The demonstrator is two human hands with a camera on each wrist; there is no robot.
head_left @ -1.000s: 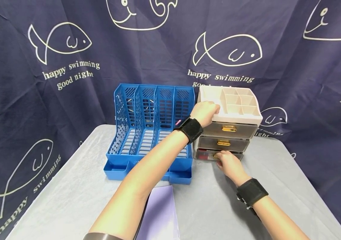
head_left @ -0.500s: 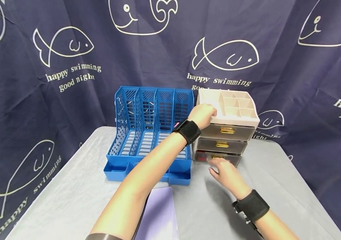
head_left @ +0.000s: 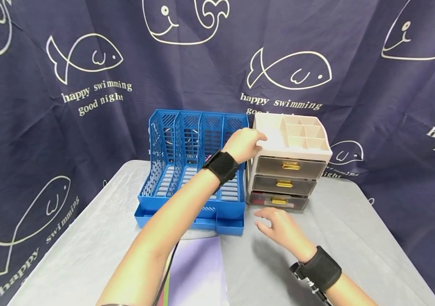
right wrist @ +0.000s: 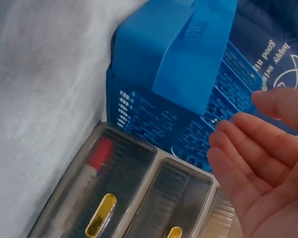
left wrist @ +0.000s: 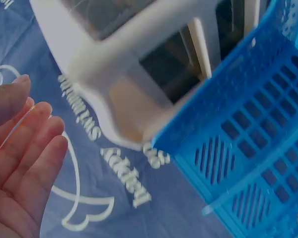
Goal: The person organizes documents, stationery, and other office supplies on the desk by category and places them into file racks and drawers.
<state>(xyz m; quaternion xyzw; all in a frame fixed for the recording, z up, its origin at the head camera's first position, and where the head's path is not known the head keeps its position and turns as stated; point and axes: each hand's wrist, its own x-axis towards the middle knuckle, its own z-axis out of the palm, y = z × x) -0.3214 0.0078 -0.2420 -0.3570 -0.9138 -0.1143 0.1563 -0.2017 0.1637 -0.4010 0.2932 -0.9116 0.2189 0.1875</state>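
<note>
A pale desktop organizer (head_left: 275, 148) stands at the back right, with a compartmented top and three smoky drawers with gold handles. Through the bottom drawer (head_left: 278, 201), a red-capped item (right wrist: 100, 153) like a marker shows. My left hand (head_left: 243, 144) hovers at the organizer's upper left corner, and in the left wrist view its loosely extended fingers (left wrist: 52, 148) hold nothing. In front of the bottom drawer is my right hand (head_left: 282, 227), above the table. Its fingers are relaxed and its palm (right wrist: 268, 173) is bare in the right wrist view.
A blue file rack (head_left: 192, 205) with several slots and front trays stands directly left of the organizer. Purple sheets or folders (head_left: 198, 272) lie at the table's front, partly under the left forearm. A dark blue fish-print curtain (head_left: 202, 72) hangs behind the grey-white table (head_left: 87, 238).
My right hand has left the bottom drawer's handle and moved toward me and left. My left hand has come off the organizer's top and shifted left.
</note>
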